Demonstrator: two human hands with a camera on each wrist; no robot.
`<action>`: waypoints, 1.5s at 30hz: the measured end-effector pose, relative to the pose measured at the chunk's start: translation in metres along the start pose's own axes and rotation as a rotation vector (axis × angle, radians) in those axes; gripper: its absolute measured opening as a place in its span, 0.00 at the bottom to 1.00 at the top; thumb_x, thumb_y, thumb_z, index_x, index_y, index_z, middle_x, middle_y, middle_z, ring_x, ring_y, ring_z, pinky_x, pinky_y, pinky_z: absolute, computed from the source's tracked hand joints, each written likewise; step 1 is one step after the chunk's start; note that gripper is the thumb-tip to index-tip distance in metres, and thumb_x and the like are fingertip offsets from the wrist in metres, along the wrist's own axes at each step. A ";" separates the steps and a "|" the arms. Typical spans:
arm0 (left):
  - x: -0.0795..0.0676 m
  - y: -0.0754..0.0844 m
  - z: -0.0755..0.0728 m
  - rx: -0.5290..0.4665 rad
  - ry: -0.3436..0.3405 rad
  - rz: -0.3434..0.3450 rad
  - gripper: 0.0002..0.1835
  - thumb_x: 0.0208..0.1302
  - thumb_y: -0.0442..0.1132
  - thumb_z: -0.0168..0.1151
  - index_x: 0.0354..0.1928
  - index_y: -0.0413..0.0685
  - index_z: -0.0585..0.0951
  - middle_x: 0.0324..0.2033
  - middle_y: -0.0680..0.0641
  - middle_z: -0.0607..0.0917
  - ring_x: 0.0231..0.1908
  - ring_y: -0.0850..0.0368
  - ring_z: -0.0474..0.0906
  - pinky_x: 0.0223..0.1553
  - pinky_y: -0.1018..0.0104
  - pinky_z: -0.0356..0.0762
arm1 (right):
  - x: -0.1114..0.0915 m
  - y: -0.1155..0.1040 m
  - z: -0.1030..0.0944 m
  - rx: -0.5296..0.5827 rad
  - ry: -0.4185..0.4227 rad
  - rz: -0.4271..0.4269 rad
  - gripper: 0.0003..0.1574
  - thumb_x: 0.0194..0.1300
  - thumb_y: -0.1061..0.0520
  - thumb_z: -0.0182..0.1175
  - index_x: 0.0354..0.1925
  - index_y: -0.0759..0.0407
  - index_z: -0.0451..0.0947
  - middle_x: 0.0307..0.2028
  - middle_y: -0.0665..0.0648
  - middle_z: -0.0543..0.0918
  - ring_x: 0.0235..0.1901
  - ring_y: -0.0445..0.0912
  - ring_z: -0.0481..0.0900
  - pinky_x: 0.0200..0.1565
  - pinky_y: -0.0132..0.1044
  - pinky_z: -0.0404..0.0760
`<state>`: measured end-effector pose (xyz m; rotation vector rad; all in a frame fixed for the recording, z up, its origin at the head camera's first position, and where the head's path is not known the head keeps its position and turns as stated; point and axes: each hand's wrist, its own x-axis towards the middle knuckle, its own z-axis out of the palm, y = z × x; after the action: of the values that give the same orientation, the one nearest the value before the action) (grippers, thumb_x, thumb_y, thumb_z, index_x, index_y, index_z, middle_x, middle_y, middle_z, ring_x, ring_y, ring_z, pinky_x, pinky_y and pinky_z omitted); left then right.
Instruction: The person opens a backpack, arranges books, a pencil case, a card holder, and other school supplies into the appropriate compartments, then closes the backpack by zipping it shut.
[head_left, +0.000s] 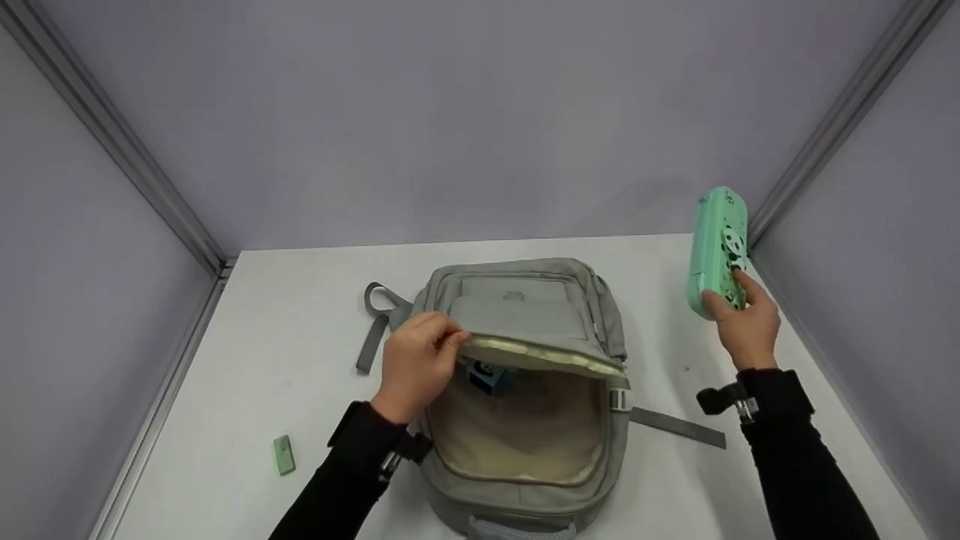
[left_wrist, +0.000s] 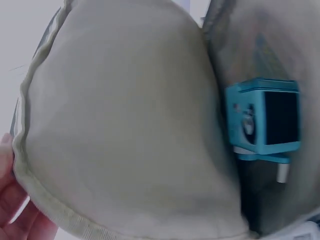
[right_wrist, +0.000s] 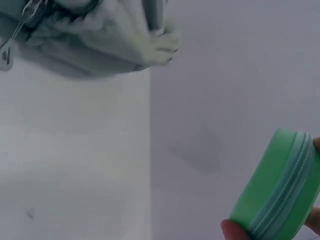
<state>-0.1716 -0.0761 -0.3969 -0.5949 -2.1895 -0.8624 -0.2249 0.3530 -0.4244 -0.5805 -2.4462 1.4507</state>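
A grey backpack (head_left: 517,300) lies on the white table with its main compartment unzipped. My left hand (head_left: 422,364) pinches the edge of its front flap and holds it lifted; in the left wrist view the flap's pale lining (left_wrist: 125,120) fills much of the picture. Inside the bag sits a blue box-like thing (left_wrist: 262,117) with a dark square face, partly in shadow. Off to the right, my right hand (head_left: 750,326) grips a mint-green zippered pencil case (head_left: 720,251) with panda pictures, raised above the table. The zip (right_wrist: 285,185) runs along its side.
A small green block (head_left: 284,455) lies on the table left of the bag. Grey straps (head_left: 679,427) spread out on both sides of the backpack. Pale walls (head_left: 480,120) stand behind and at both sides of the table.
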 end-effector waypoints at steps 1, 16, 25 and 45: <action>0.004 0.000 0.000 -0.006 -0.006 -0.031 0.08 0.57 0.36 0.72 0.25 0.44 0.82 0.24 0.47 0.83 0.24 0.57 0.77 0.28 0.64 0.75 | -0.011 -0.005 -0.004 0.008 -0.007 -0.037 0.41 0.69 0.52 0.60 0.76 0.54 0.58 0.71 0.65 0.64 0.64 0.51 0.71 0.61 0.36 0.74; 0.017 -0.001 0.000 -0.069 -0.050 -0.211 0.07 0.61 0.35 0.70 0.27 0.42 0.83 0.24 0.44 0.84 0.28 0.52 0.79 0.33 0.60 0.75 | -0.172 -0.014 -0.046 0.480 -0.600 -0.789 0.44 0.48 0.81 0.65 0.64 0.83 0.64 0.67 0.58 0.73 0.62 0.41 0.76 0.51 0.26 0.79; 0.017 -0.004 -0.004 -0.126 -0.106 -0.216 0.06 0.63 0.37 0.68 0.30 0.42 0.84 0.27 0.44 0.85 0.31 0.52 0.81 0.35 0.62 0.76 | -0.182 -0.001 -0.006 0.176 -1.006 -0.809 0.36 0.64 0.61 0.66 0.68 0.59 0.70 0.69 0.59 0.70 0.62 0.38 0.72 0.48 0.31 0.77; 0.012 -0.002 -0.004 -0.128 -0.073 -0.204 0.06 0.60 0.36 0.70 0.28 0.41 0.84 0.26 0.44 0.86 0.29 0.52 0.82 0.33 0.61 0.77 | -0.185 0.014 0.035 -0.561 -0.387 -0.488 0.34 0.52 0.54 0.75 0.59 0.50 0.80 0.60 0.63 0.78 0.55 0.56 0.81 0.47 0.49 0.80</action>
<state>-0.1785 -0.0784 -0.3869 -0.4758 -2.3027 -1.1094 -0.0711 0.2481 -0.4540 0.2417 -3.0149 0.7288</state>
